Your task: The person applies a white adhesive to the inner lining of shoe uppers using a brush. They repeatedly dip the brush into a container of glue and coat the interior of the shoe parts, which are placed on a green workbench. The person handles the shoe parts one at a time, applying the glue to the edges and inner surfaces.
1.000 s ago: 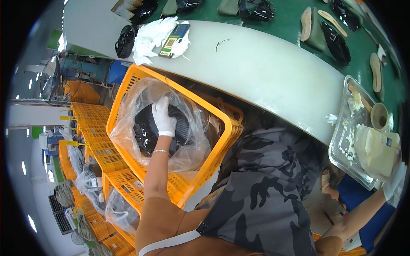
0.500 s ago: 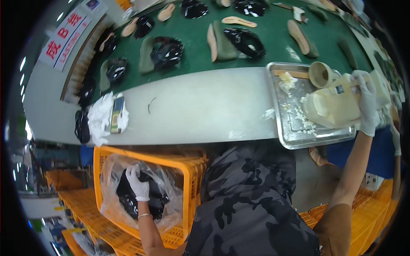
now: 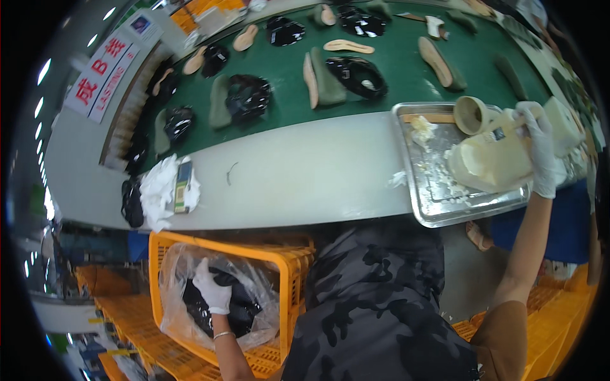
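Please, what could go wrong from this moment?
The right grip holds a pale jug close beside a cup; moving it might knock the cup over. The left grip touches glossy black pieces inside a clear plastic bag; the loose bag could catch on them.

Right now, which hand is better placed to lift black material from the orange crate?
Likely the left hand: it's at the black material inside the crate; the right hand holds the jug.

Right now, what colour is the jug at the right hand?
Pale cream jug, clearest in the head view.
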`<state>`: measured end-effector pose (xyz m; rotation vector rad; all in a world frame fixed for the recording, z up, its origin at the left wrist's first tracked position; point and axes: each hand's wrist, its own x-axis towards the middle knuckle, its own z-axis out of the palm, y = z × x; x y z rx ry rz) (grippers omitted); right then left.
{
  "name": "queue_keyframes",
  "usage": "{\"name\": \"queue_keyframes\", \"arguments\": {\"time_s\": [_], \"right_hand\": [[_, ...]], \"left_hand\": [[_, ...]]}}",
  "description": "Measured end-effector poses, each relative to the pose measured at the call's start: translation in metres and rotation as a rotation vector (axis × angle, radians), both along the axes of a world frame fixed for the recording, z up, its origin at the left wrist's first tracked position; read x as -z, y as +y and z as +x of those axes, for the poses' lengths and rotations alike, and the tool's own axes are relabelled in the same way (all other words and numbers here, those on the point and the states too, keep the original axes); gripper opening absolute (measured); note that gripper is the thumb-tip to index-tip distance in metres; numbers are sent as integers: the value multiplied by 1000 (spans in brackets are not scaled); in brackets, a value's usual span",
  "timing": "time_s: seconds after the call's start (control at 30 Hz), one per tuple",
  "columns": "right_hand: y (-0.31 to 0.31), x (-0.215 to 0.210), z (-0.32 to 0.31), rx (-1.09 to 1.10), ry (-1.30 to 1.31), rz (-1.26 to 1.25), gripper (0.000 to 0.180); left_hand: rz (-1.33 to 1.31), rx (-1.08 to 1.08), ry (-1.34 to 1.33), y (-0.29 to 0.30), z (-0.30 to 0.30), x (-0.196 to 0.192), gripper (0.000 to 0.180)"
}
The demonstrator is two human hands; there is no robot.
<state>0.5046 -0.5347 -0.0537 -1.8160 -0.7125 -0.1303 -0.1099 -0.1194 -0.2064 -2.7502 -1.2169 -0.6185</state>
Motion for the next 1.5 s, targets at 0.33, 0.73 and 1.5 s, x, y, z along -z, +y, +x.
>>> {"name": "queue_keyframes", "arguments": {"time_s": [0.33, 0.73, 1.5], "right_hand": [[-10, 8, 13, -39, 73, -27, 17], [-21, 17, 30, -16, 49, -64, 23], [-24, 20, 12, 124, 69, 12, 23]], "left_hand": [[19, -26, -175, -38, 16, -12, 62], [506, -248, 81, 19, -8, -196, 61], [382, 243, -77, -38, 149, -73, 57]]}}
